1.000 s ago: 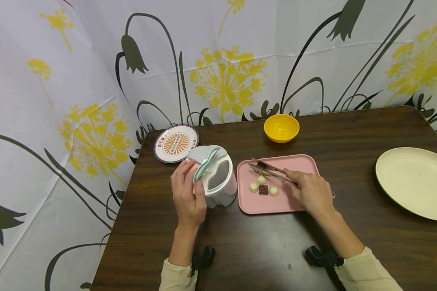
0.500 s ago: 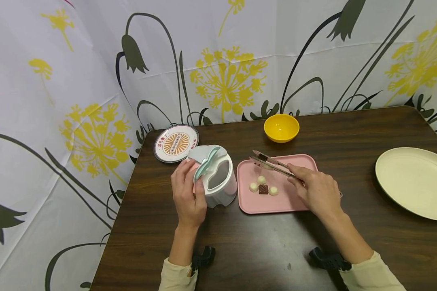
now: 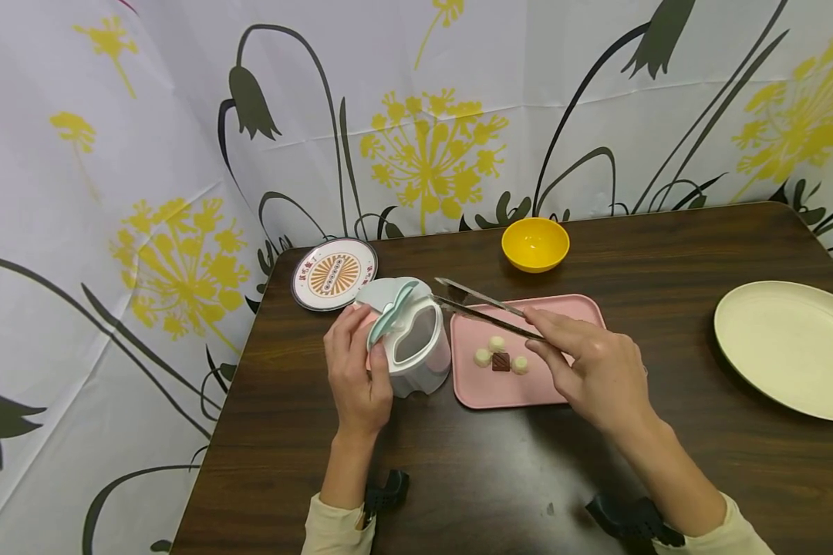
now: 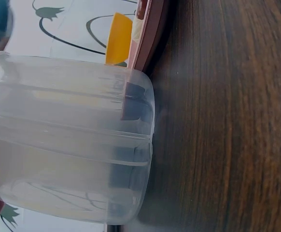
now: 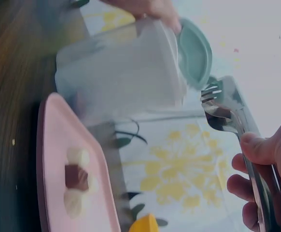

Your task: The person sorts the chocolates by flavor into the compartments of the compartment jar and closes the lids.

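My left hand (image 3: 357,370) grips a translucent canister (image 3: 426,378) standing on the table. Its teal flap (image 3: 392,314) is raised beside my fingers, and a wavy-edged opening (image 3: 419,335) shows in the white lid. My right hand (image 3: 590,374) holds metal tongs (image 3: 486,317), one arm ending in fork tines (image 5: 211,93), the other broad and flat. Their tips lie near the lid's right rim; I cannot tell whether anything is pinched between them. Below the tongs, a pink tray (image 3: 562,389) bears three cream-white balls (image 3: 520,364) and a brown chocolate square (image 3: 501,361).
Behind the tray stands a yellow bowl (image 3: 536,245). A patterned plate (image 3: 335,274) lies behind the canister at the left, and a large cream plate (image 3: 791,347) at the right. A flower-printed cloth (image 3: 430,92) hangs along the table's back edge.
My right hand has lifted the tongs from the tray's contents and swung them left, to the canister's lid. The left hand and canister have stayed put.
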A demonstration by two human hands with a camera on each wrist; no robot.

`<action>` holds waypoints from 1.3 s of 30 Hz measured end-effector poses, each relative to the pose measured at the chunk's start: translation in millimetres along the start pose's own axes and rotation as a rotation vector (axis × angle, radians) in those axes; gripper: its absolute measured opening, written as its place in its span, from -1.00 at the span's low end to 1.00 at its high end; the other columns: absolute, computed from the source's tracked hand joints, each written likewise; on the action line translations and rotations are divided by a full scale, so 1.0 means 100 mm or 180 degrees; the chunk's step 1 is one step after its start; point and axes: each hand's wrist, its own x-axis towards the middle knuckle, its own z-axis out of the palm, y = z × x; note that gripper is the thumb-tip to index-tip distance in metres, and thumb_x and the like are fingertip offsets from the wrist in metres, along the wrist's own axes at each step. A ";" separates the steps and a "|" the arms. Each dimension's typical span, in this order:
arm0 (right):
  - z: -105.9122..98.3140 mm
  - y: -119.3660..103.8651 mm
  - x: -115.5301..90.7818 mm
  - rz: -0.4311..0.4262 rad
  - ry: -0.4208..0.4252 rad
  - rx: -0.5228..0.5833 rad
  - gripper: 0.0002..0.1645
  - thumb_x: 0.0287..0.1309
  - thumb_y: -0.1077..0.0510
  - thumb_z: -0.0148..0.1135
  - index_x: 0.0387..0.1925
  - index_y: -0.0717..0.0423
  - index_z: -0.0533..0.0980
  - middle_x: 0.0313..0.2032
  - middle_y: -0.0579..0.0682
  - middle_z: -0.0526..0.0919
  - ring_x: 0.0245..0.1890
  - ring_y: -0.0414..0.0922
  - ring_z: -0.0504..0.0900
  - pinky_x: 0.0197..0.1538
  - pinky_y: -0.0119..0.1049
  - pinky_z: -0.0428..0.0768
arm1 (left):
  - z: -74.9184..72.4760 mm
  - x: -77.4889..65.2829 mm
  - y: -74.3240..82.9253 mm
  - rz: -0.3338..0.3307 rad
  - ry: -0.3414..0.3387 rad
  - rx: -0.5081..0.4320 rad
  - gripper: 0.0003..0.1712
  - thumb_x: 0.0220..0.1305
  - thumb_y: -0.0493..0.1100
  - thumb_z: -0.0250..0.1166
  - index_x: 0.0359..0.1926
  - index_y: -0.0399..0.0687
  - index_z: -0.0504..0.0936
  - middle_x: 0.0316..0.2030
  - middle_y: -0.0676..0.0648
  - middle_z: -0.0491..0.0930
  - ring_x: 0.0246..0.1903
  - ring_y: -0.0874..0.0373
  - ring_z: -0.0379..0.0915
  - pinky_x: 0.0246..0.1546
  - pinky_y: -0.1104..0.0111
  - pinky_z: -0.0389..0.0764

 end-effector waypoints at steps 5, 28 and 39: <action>0.07 -0.11 0.00 -0.0149 -0.0081 0.0207 -0.54 0.11 0.07 0.40 0.08 0.04 0.64 -0.08 -0.05 0.73 -0.24 -0.07 0.74 -0.35 -0.09 0.61 | 0.00 0.00 0.00 0.0010 0.0003 -0.0009 -0.57 0.27 -0.10 -0.01 -0.04 -0.25 0.65 0.13 -0.19 0.53 0.26 -0.16 0.28 0.28 0.00 0.19; 0.21 -0.18 0.00 -0.0346 -0.0215 0.0276 -0.37 -0.11 0.21 0.52 0.11 0.05 0.62 -0.04 -0.05 0.72 -0.16 -0.09 0.73 -0.24 -0.10 0.64 | 0.00 0.00 0.00 0.0027 0.0032 -0.0037 -0.56 0.28 -0.10 -0.01 -0.02 -0.26 0.64 0.12 -0.20 0.53 0.24 -0.20 0.29 0.28 -0.01 0.19; 0.19 -0.18 0.00 -0.0298 -0.0321 0.0184 -0.38 -0.06 0.16 0.50 0.14 0.05 0.60 -0.04 -0.05 0.71 -0.16 -0.09 0.72 -0.24 -0.11 0.64 | 0.01 0.00 0.01 0.0040 0.0043 -0.0055 -0.56 0.27 -0.11 -0.01 -0.01 -0.26 0.64 0.12 -0.21 0.53 0.24 -0.21 0.29 0.28 -0.01 0.19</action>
